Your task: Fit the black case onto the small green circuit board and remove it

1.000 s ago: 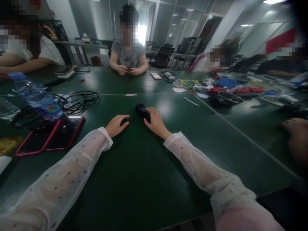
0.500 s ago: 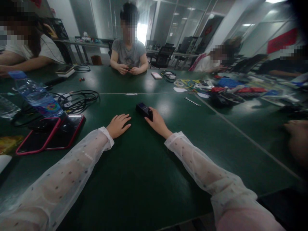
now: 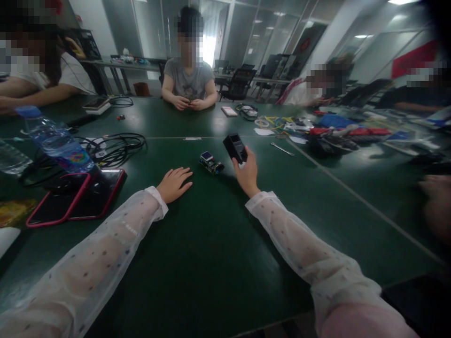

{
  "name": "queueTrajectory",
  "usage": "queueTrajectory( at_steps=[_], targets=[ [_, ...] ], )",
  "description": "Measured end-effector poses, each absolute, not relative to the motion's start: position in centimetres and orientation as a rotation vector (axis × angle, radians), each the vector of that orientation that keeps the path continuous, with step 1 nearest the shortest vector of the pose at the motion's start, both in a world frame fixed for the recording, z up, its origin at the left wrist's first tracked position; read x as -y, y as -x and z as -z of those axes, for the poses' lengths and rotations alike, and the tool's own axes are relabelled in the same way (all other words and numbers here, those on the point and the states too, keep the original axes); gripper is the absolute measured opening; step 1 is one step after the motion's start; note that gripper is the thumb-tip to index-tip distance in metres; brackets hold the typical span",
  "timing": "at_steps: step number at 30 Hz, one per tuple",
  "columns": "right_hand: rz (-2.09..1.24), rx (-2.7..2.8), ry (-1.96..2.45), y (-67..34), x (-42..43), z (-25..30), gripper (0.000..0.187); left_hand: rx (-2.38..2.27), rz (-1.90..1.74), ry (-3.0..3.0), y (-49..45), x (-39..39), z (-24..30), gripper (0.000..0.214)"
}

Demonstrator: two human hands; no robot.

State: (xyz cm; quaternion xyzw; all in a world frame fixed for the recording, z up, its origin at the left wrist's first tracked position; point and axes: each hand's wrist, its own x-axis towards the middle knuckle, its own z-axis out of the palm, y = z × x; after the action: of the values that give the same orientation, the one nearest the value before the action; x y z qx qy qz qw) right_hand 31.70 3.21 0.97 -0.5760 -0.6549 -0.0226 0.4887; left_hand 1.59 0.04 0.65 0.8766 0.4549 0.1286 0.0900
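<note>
My right hand (image 3: 247,172) grips a black plastic housing shell (image 3: 235,147), tilted and raised off the table. Its face has cut-out openings. Just left of it, a small circuit board with a little screen (image 3: 210,163) lies bare on the green table (image 3: 197,263); a round dark part sits at its right end. My left hand (image 3: 174,184) rests flat on the tabletop with fingers stretched, close to the board but apart from it.
To the left stand a water bottle (image 3: 58,141), red-edged phones or cases (image 3: 97,199) and coiled black cables (image 3: 121,148). A wrench (image 3: 282,149) lies to the right, before a pile of wires and tools (image 3: 338,131). Across the table a person (image 3: 189,77) handles something small.
My right hand has lifted the black shell up and to the right, uncovering the circuit board on the table. My left hand has stayed in place.
</note>
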Motion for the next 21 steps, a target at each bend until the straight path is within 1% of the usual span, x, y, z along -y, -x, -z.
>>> queueTrajectory(
  at_steps=[5, 12, 18, 21],
  targets=[
    [-0.031, 1.542, 1.528, -32.9, -4.5, 0.4, 0.052, -1.358, -0.378, -2.592, -1.7, 0.1, -0.8, 0.052],
    [-0.015, 1.663, 1.588, -32.6, -4.0, 0.8, 0.052, -1.355, -0.389, -2.605, -1.6, 0.0, -0.7, 0.052],
    [0.001, 1.663, 1.595, -32.4, -3.9, 0.6, 0.054, -1.358, -0.361, -2.591, -1.7, 0.1, -1.0, 0.053],
    [0.019, 1.653, 1.584, -32.3, -4.0, 0.3, 0.051, -1.355, -0.372, -2.592, -1.6, 0.1, -1.0, 0.053]
  ],
)
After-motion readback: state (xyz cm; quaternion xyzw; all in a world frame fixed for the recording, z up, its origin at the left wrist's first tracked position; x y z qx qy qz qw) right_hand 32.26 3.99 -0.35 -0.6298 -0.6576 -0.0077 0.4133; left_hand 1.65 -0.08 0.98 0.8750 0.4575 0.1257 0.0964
